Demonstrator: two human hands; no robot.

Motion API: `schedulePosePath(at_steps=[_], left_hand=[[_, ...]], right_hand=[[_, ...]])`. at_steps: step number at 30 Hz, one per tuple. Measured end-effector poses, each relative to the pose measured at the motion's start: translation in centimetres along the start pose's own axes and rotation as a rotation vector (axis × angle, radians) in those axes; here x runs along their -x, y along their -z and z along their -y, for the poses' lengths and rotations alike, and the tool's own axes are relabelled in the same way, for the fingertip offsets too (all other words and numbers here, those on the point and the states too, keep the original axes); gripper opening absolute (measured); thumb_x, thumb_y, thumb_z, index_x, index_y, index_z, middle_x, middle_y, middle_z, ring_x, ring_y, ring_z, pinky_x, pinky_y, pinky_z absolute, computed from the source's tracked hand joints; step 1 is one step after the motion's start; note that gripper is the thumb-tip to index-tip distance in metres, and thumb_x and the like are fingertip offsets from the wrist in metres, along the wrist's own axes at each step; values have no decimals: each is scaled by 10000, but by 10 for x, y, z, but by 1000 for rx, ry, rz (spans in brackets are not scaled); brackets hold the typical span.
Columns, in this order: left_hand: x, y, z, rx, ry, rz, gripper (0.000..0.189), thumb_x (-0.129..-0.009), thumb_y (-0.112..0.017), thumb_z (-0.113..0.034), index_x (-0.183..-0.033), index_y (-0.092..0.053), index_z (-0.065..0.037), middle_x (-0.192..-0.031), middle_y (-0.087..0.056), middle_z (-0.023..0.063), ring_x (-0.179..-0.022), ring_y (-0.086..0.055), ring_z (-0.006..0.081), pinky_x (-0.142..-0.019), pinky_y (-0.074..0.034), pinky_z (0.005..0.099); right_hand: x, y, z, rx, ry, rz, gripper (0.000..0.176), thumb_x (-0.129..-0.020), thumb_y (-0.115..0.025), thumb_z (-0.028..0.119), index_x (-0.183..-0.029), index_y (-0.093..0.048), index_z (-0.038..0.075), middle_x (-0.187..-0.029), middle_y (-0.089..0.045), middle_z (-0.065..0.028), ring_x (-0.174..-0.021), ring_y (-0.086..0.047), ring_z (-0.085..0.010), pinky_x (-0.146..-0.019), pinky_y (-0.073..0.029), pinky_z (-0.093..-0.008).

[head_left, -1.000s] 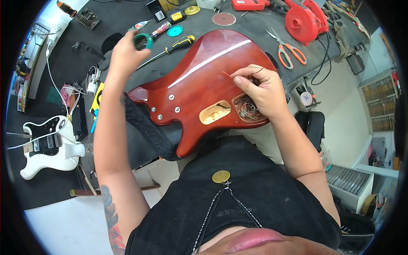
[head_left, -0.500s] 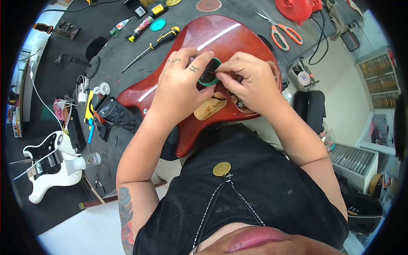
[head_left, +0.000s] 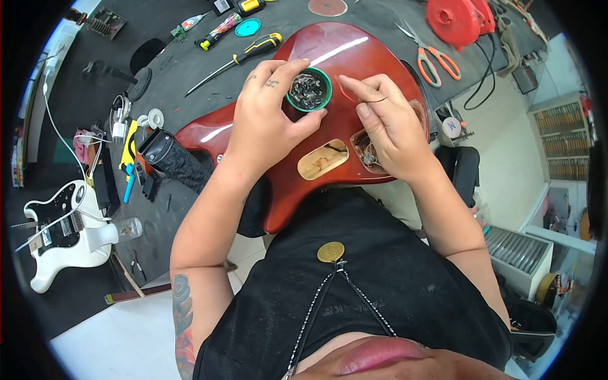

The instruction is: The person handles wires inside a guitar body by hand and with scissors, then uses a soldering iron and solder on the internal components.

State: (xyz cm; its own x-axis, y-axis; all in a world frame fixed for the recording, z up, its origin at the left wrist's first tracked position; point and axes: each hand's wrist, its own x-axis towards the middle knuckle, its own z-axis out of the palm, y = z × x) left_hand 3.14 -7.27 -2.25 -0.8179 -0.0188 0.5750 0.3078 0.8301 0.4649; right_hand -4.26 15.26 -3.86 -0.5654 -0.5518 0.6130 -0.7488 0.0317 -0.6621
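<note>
My left hand [head_left: 269,107] is curled round a small green tin [head_left: 329,90] and grips it by its sides. Dark, glossy, lumpy material fills the tin, which is over a red-brown guitar body [head_left: 323,47]. To the right of it, my right hand [head_left: 392,123] pinches a thin wire [head_left: 346,94], reddish near the fingertips, with a darker length crossing the fingers. Below the hands, the guitar body has a bare-wood cavity [head_left: 323,161] and another cavity [head_left: 366,155] with wiring, partly covered by my right hand.
A screwdriver [head_left: 256,47], a teal lid [head_left: 247,27] and orange-handled scissors [head_left: 437,60] lie on the dark bench beyond the guitar. A red round tool [head_left: 453,22] is at the back right. On the left are a black case [head_left: 168,152] and a white guitar [head_left: 76,237].
My right hand has drawn away from the tin to the right, with the wire in its fingers. The dark contents now show fully. The whole view has shifted slightly.
</note>
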Motion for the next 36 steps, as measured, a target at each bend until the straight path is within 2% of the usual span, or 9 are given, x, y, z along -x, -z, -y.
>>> schedulePosePath(at_steps=[3,5,6,11,13,26,33,35,36], left_hand=[[2,-5,4,81,13,-11,674,-718,-929,-148,-1343,-700,-47,-1223,-709,156,-1136,-701,352,-966,-571,433],[3,-8,4,114,7,-21,679,-716,-930,-145,-1345,-697,-46,-1226,-709,158,-1137,-701,351,-969,-570,432],[3,-9,4,124,9,-23,682,-714,-931,-142,-1347,-696,-46,-1226,-707,159,-1138,-702,350,-974,-570,432],[7,-10,5,159,-10,-18,689,-707,-930,-126,-1349,-694,-46,-1238,-702,160,-1147,-700,345,-983,-571,434],[8,-11,1,165,-40,-24,694,-695,-933,-107,-1347,-698,-55,-1258,-694,156,-1156,-698,344,-984,-576,437],[13,-17,-6,28,-208,-105,790,-663,-948,-55,-1396,-654,-56,-1263,-684,150,-1161,-679,363,-972,-586,449],[15,-20,-5,11,-195,-125,798,-659,-958,-60,-1391,-643,-39,-1225,-689,152,-1102,-697,350,-941,-592,441],[13,-20,-2,8,-180,-149,790,-661,-964,-72,-1382,-644,-35,-1212,-693,156,-1082,-705,344,-929,-595,434],[12,-19,-1,-1,-126,-150,774,-670,-972,-90,-1369,-644,-29,-1203,-700,159,-1074,-714,334,-921,-595,424]], right_hand=[[1,6,4,33,-176,84,275,-1069,-672,106,-1309,-682,-27,-1001,-693,-90,-889,-679,-194,-810,-541,-305],[5,1,2,-456,-453,-74,256,-1045,-728,72,-1283,-694,-15,-1027,-726,-47,-906,-681,-120,-823,-549,-276],[5,0,2,-549,-469,-149,189,-1019,-773,59,-1191,-728,-3,-1023,-740,-19,-910,-669,-66,-824,-550,-255],[1,4,0,-340,-367,-112,94,-1015,-757,73,-1052,-742,-12,-953,-726,-27,-853,-669,-87,-774,-528,-257],[1,9,-2,-157,-287,96,90,-991,-744,73,-1016,-745,-13,-923,-712,-45,-803,-653,-104,-727,-509,-271],[-4,3,11,7,-334,92,100,-937,-782,87,-939,-746,-6,-852,-730,-93,-746,-703,-163,-688,-556,-314],[-2,2,7,-12,-313,71,99,-934,-787,90,-939,-751,-2,-855,-733,-86,-735,-696,-154,-692,-552,-300],[2,3,-1,-145,-345,19,111,-958,-781,101,-956,-747,-5,-872,-742,-50,-766,-684,-111,-714,-548,-283],[4,7,-3,-264,-423,37,136,-994,-782,114,-1039,-763,-13,-928,-763,-25,-828,-682,-81,-751,-548,-265]])
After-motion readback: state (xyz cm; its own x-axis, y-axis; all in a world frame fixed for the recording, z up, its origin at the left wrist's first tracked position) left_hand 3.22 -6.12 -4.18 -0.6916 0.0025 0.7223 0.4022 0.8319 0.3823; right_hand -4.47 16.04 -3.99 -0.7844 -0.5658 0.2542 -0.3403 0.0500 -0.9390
